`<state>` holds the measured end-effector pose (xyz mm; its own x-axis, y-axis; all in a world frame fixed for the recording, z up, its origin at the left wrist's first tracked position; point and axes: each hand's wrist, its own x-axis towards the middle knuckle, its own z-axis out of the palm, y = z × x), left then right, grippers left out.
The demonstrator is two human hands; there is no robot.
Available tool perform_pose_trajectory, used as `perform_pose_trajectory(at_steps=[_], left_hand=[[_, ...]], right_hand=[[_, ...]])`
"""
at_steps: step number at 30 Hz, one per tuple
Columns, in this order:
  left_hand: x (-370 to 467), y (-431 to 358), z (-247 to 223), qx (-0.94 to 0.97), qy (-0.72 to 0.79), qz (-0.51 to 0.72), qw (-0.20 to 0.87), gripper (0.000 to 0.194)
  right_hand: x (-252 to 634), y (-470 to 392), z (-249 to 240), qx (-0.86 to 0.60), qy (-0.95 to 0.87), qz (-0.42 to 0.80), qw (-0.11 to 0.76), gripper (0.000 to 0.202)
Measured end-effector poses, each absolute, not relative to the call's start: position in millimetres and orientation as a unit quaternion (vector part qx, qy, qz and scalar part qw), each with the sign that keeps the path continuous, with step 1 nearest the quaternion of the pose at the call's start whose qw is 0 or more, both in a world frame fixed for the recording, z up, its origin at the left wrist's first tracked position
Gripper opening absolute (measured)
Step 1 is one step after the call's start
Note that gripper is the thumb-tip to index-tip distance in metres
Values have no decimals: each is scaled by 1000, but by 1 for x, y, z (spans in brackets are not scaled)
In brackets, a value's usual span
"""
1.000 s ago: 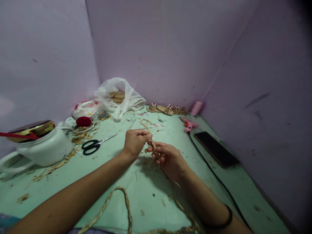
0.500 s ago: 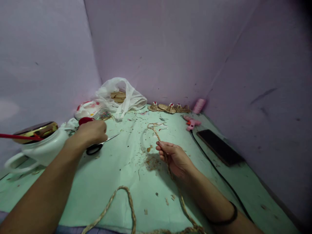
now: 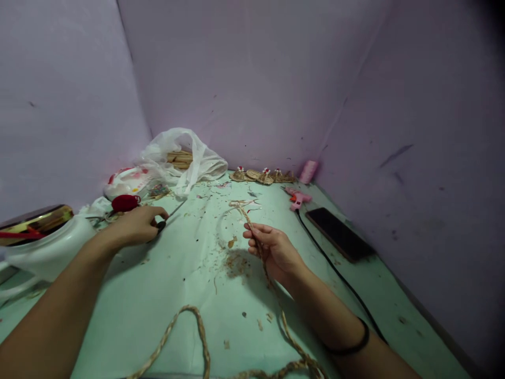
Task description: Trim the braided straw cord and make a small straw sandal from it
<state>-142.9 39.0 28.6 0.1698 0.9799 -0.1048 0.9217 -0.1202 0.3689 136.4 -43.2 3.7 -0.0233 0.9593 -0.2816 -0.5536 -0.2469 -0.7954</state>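
Note:
My left hand is closed at the black handle of a pair of scissors, which it partly hides. The blades slant up and to the right over the table. My right hand pinches a braided straw-coloured cord between thumb and fingers. A thin, frayed end sticks out beyond the fingertips. From the hand the cord runs down to the table's near edge, where more of it lies bunched, with a loop at the front middle.
A white mug stands at left, near a red yarn ball and a plastic bag. Small woven pieces line the back wall beside a pink spool. To the right lie a pink glue gun with its cable and a phone.
My left hand has come down from beside the red yarn ball and closed on the scissors. My right hand keeps its hold on the cord. The whole view has shifted slightly.

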Motion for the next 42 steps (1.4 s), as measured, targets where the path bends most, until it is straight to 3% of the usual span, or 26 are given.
perform_pose_trajectory(at_steps=[4, 8, 14, 16, 19, 21, 24, 29, 42], left_hand=[[-131, 34, 31, 751, 583, 90, 295, 44], [-116, 26, 30, 707, 530, 204, 421, 49], [-88, 5, 31, 729, 446, 243, 459, 61], [-78, -2, 27, 766, 445, 242, 396, 55], [-68, -9, 18, 840, 449, 251, 171, 43], [-66, -10, 12, 873, 425, 233, 42, 45], [-65, -9, 6, 897, 398, 188, -48, 47], [-65, -9, 4, 901, 393, 140, -120, 48], [-66, -7, 2, 905, 376, 136, -144, 46]], right_hand=[[137, -43, 4, -422, -234, 658, 578, 10], [140, -43, 2, -429, -225, 649, 587, 9], [141, -41, 4, -447, -225, 643, 580, 9], [141, -40, 5, -454, -231, 640, 575, 10], [142, -40, 5, -455, -236, 639, 573, 11], [143, -41, 5, -458, -238, 636, 574, 12], [143, -42, 5, -463, -243, 629, 575, 12], [141, -42, 6, -461, -251, 626, 577, 13], [141, -43, 8, -453, -244, 639, 571, 10]])
